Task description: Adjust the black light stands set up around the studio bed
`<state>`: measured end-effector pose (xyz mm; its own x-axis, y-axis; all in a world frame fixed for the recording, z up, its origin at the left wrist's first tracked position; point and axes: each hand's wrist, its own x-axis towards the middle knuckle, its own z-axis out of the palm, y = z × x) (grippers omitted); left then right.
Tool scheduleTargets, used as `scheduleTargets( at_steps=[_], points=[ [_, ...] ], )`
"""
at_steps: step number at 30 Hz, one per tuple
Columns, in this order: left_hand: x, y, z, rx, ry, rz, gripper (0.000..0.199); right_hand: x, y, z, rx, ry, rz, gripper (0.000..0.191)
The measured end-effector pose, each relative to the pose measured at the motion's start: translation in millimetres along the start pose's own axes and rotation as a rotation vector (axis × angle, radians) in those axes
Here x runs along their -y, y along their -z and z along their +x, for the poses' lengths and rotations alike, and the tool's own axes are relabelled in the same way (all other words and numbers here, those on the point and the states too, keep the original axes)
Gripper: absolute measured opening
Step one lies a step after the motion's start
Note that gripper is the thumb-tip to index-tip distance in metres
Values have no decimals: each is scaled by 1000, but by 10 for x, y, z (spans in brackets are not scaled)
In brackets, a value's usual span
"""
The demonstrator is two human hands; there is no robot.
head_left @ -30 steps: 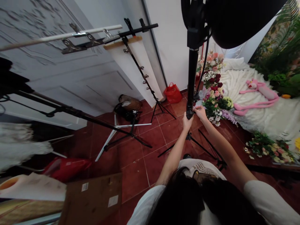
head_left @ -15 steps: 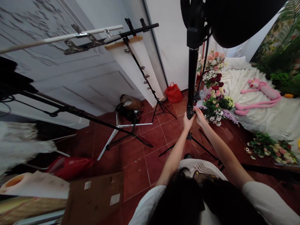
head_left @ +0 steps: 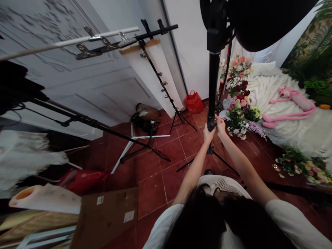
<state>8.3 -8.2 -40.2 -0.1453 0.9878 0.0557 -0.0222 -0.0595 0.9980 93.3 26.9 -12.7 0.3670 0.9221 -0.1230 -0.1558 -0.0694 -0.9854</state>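
A black light stand (head_left: 213, 83) rises in front of me, carrying a large dark lamp head (head_left: 264, 24) at the top right. My left hand (head_left: 209, 134) is wrapped round the stand's pole at its collar. On the right side of that same collar, my right hand (head_left: 220, 125) has its fingers closed, apparently on the locking knob, which the fingers mostly hide. A cable runs down beside the pole. The stand's legs spread on the floor below my hands.
Left are a boom stand (head_left: 98, 129), a clip rail (head_left: 103, 43) and a cardboard box (head_left: 109, 214). A red bag (head_left: 194, 102) sits by the wall. Artificial flowers (head_left: 240, 100) and a pink plush toy (head_left: 298, 100) on white cloth (head_left: 275, 79) are at right.
The view has turned slightly left, so the surroundings shift a little to the right. Both hands stay at the collar; the right hand's fingers have shifted slightly.
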Motion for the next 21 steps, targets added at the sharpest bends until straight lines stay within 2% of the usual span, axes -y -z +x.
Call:
scheduleTargets(
  at_steps=[3, 6, 9, 13, 17, 21],
  points=[
    [20, 6, 18, 10, -11, -2, 36, 30, -3, 19, -163, -21, -11, 70],
    [34, 12, 36, 15, -37, -21, 35, 83, 19, 9, -180, -32, -71, 62],
    [20, 14, 37, 24, -58, -21, 37, 132, 72, -33, -148, -26, -65, 53],
    [-43, -5, -37, -9, -23, 68, 42, 143, 240, -186, -33, -50, -1, 46],
    [-10, -37, -258, -123, -9, 172, 48, 59, 634, -455, 35, -113, 14, 43],
    [267, -35, -607, -170, -10, 296, 55, -66, 1244, -766, 30, -191, 24, 35]
  ],
)
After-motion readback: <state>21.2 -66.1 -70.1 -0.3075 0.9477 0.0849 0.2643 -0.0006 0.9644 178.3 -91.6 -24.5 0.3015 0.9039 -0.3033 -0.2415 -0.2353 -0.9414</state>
